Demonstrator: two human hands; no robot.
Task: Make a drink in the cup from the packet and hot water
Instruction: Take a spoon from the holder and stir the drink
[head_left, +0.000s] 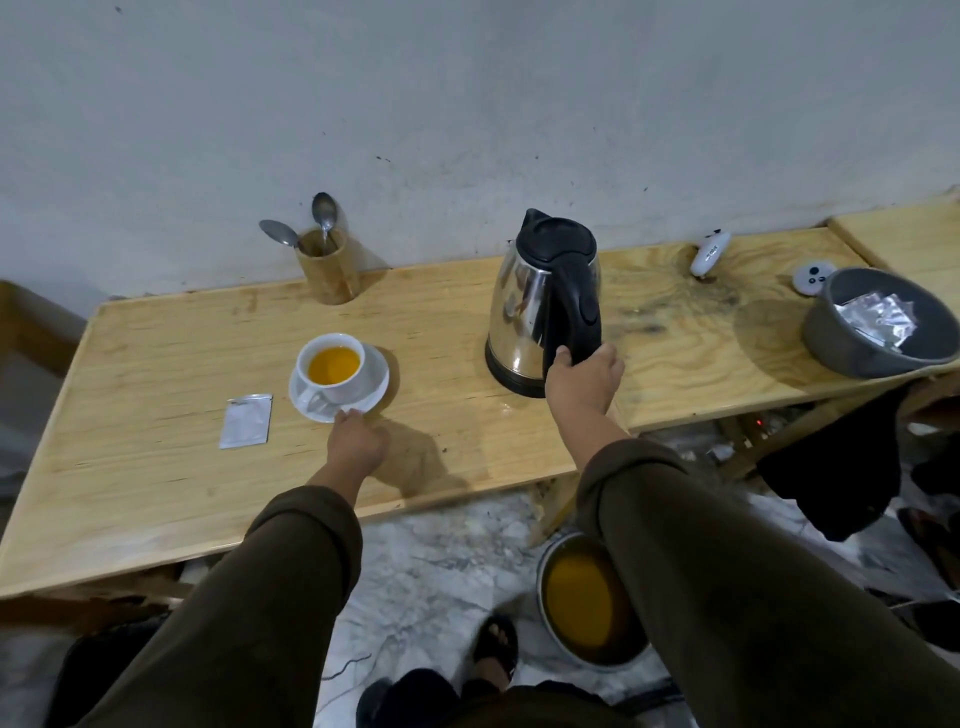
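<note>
Cup (335, 368) filled orange, packet (246, 421) at its 8 o'clock | my left hand (356, 442) pinches saucer (375, 385) rim; right hand (584, 382) wrapped round kettle (540, 304) handle, kettle standing on table (156, 467) | pour seems done; next: let go, stir with spoon (325, 214)

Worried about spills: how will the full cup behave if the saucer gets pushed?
The cup stands loose on the saucer, so it may slide. Its orange drink sits near the rim and could slop over. Both look like glazed ceramic: probably slippery and breakable. The left hand touches only the saucer's edge.

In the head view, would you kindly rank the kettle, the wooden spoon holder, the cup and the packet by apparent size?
1. kettle
2. wooden spoon holder
3. cup and packet: these look alike, so I leave them unranked.
</note>
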